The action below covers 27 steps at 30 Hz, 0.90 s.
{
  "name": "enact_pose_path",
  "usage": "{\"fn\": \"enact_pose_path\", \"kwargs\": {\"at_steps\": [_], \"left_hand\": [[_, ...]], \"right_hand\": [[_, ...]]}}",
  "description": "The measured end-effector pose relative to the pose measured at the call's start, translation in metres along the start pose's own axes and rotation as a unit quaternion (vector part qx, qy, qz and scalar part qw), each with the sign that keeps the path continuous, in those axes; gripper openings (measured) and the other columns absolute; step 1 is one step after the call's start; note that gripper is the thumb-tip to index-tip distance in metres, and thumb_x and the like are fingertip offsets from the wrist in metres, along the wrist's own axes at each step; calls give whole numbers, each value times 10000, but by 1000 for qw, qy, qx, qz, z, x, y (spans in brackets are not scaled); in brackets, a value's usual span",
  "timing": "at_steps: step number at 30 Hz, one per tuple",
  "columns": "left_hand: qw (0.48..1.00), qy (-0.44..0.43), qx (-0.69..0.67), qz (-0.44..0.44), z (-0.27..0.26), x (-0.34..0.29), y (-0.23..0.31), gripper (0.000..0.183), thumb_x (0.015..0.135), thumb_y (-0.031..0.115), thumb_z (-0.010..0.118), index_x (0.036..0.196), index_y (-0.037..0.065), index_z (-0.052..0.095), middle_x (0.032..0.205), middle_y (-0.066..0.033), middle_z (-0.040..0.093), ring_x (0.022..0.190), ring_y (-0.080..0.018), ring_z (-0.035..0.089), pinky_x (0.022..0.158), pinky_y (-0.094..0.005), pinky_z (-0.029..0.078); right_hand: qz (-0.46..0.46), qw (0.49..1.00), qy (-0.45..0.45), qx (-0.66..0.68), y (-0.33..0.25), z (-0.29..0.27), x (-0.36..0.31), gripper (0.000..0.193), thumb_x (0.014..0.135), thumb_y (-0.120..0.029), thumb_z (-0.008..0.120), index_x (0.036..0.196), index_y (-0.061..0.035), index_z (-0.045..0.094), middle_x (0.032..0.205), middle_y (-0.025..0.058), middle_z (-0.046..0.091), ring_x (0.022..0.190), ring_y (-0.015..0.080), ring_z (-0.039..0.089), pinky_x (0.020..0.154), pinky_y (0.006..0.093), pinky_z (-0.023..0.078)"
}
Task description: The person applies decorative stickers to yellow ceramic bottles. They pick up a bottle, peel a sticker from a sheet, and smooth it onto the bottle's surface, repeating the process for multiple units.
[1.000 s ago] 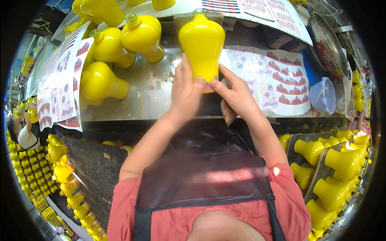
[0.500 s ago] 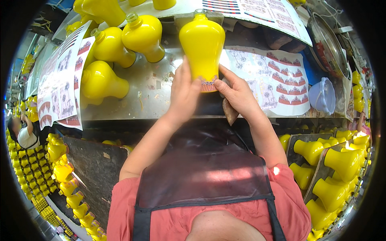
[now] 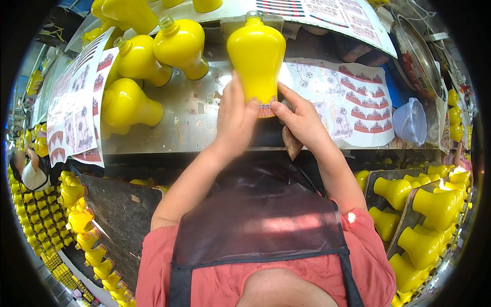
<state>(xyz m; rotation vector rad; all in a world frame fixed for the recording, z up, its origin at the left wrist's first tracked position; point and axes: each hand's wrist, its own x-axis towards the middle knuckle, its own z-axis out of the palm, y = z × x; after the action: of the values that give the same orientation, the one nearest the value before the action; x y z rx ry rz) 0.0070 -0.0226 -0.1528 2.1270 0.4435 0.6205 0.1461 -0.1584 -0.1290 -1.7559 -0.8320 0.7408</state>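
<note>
A glossy yellow vase [image 3: 257,53] lies on its side over the metal worktable [image 3: 194,120], its mouth pointing away from me. My left hand [image 3: 235,117] grips its base from the left. My right hand [image 3: 299,120] holds the base from the right, with the thumb pressed on a red patterned decal band [image 3: 266,108] around the foot. A brown flat tool [image 3: 291,143] is tucked under my right palm.
Three more yellow vases [image 3: 153,56] lie on the table's left. Printed decal sheets [image 3: 353,97] lie right and left [image 3: 76,112]. A pale blue plastic bowl [image 3: 413,122] stands far right. Racks of yellow vases [image 3: 424,215] flank me on both sides. Another person [image 3: 28,171] is at far left.
The vase has turned slightly in my hands; my right thumb has shifted along the decal band. Otherwise nothing has moved.
</note>
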Motion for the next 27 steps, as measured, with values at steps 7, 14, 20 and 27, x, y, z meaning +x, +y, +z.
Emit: {"fn": "enact_pose_path", "kwargs": {"at_steps": [7,14,20,27], "left_hand": [[1000,17,7,4,3,1,-3,702,1048,232,476,1600,-77,171,1540,-294,349,1431,-437,363,1202,-473,275],[1000,4,17,0,2,0,-1,694,1084,238,427,1611,-100,127,1566,-272,331,1461,-397,342,1220,-432,247],[1000,23,6,6,5,0,-5,712,1042,237,485,1602,-74,174,1535,-298,354,1422,-441,369,1204,-476,270],[987,34,-140,-75,2,1,-2,795,970,226,621,1591,-55,212,1504,-271,403,1364,-388,458,1121,-454,403]], "right_hand": [[14,1000,-6,-6,-2,-1,-1,613,981,-306,663,1519,-59,503,1113,176,734,909,170,667,864,320,532],[-28,999,11,-26,3,1,0,614,984,-320,658,1518,-59,503,1104,183,733,914,184,678,861,322,533],[1,1000,-2,-23,-2,-1,0,614,980,-332,657,1506,-51,513,1147,198,730,973,203,693,896,332,532],[22,1000,-21,4,-7,-3,-1,624,1007,-312,650,1530,-21,475,1322,168,661,1187,199,610,1035,334,459]]}}
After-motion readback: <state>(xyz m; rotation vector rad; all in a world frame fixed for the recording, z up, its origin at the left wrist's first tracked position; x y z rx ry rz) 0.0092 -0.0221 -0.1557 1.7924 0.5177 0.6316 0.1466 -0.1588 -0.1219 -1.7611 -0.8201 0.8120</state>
